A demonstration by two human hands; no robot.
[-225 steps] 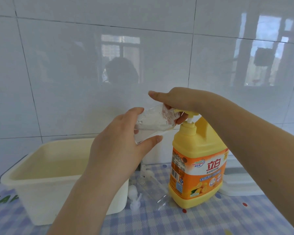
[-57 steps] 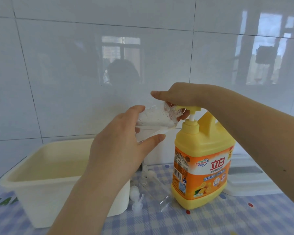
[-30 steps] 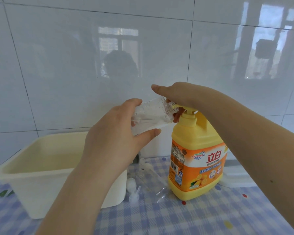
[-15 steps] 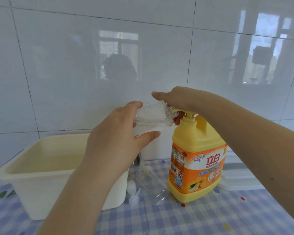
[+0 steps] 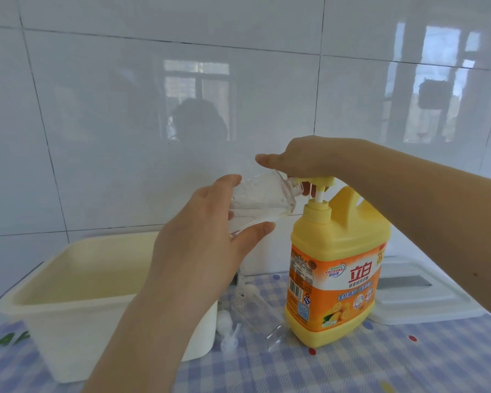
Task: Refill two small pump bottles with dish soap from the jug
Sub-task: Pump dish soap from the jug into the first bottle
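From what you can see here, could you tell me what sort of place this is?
Probably a home kitchen or washing-up corner. The wall is glossy white tile, a dish soap jug stands on a checked tablecloth, and a cream plastic tub sits beside it.

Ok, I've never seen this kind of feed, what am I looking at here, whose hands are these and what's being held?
There is no machine: a person works bare-handed, and the single picture comes from a camera worn on their head, looking forward and down. The left hand holds a small clear bottle, tilted with its mouth at the spout of the yellow soap jug. The right hand rests on top of the jug's pump. On the checked tablecloth also lie a cream tub, a second clear bottle on its side, white pump tops and a white lid.
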